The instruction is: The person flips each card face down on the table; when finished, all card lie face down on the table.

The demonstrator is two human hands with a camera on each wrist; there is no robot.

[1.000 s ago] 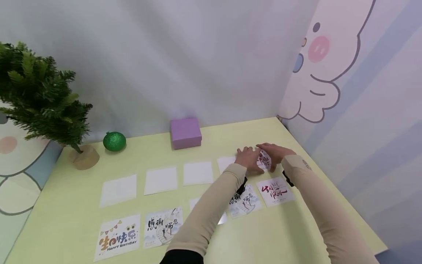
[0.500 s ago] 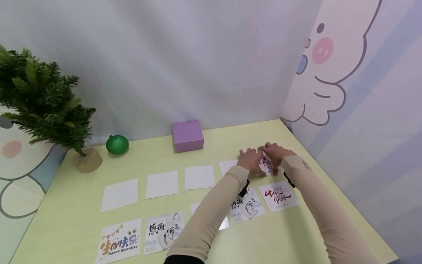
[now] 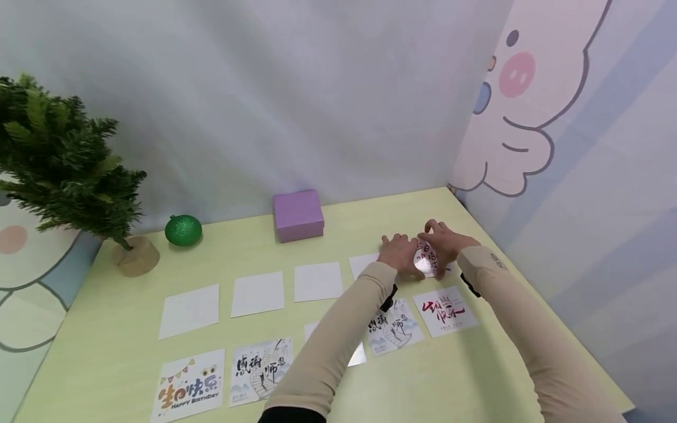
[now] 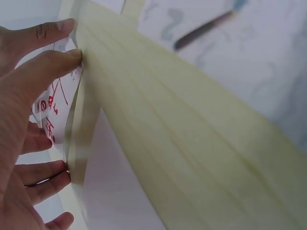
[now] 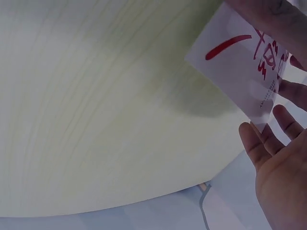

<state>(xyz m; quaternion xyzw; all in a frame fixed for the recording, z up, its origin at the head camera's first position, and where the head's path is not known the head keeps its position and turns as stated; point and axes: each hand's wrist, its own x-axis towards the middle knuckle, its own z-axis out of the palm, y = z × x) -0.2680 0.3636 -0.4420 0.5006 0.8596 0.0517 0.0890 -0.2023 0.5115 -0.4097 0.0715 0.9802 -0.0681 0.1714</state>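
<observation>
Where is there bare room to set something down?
The table is bare between the purple box and the back-right corner; between that box and the green ornament; and in front of the flat red-lettered card. It's crowded behind that card, where the left hand and right hand hold another card.

a card reads "happy birthday", another card "感谢师恩".

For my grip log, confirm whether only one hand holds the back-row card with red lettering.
No, the left hand and right hand both hold the red-lettered card, one at each side.
</observation>
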